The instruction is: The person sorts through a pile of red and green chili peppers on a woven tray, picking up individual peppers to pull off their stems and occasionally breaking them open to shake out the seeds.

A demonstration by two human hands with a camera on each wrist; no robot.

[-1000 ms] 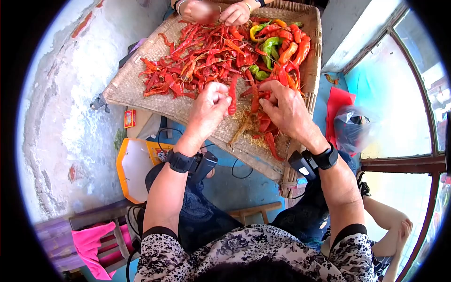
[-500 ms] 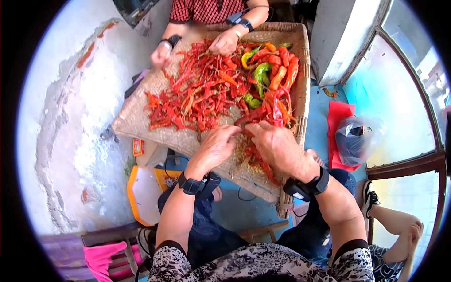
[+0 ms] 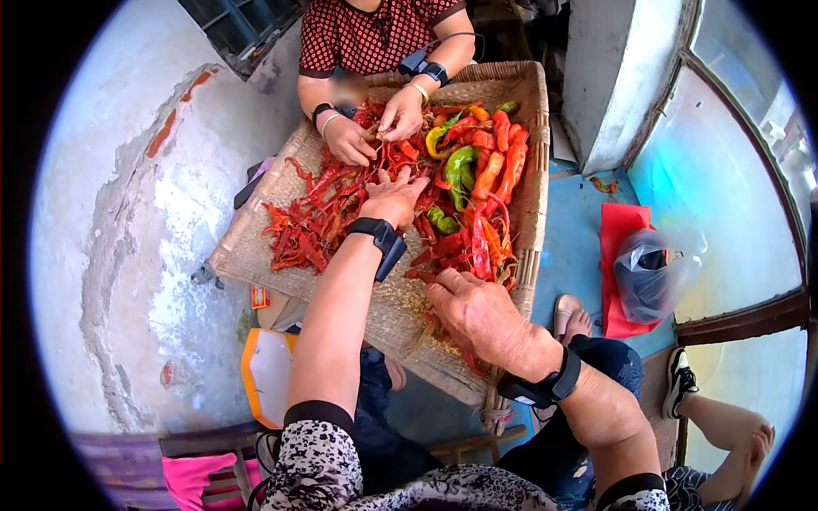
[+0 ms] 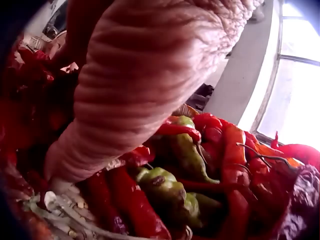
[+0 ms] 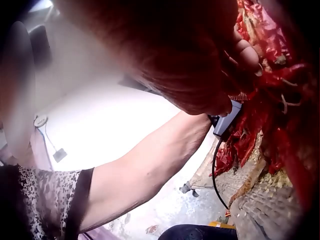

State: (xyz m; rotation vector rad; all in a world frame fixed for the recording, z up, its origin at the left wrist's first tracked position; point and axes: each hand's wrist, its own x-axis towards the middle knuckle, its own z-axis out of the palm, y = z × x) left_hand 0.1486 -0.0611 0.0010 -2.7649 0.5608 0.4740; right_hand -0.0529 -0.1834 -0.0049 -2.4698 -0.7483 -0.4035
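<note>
The left hand (image 3: 394, 198) reaches over the pile of red peppers (image 3: 319, 217) with its fingers spread, touching the pile. In the left wrist view the same hand (image 4: 135, 95) covers much of the scene, its fingertips hidden; green peppers (image 4: 162, 187) and red ones lie beside it. Nearer the tray's front corner, the right hand (image 3: 486, 319) has curled fingers that pinch a dark red pepper (image 3: 419, 274). Its fingertips (image 5: 246, 54) show close to red peppers in the right wrist view. Seeds and broken pieces lie beneath this hand.
The woven tray (image 3: 534, 196) has a raised rim. Across it, another person's hands (image 3: 349, 140) work over the pepper pile. Larger peppers (image 3: 486, 175) lie at its right. Beyond the tray are a red bag (image 3: 615, 294), a clear plastic bag (image 3: 656, 268) and a window.
The left hand has moved away from the right hand, forward onto the pile, and its fingers have spread. The right hand has shifted slightly toward the body. The other person's hands have come together.
</note>
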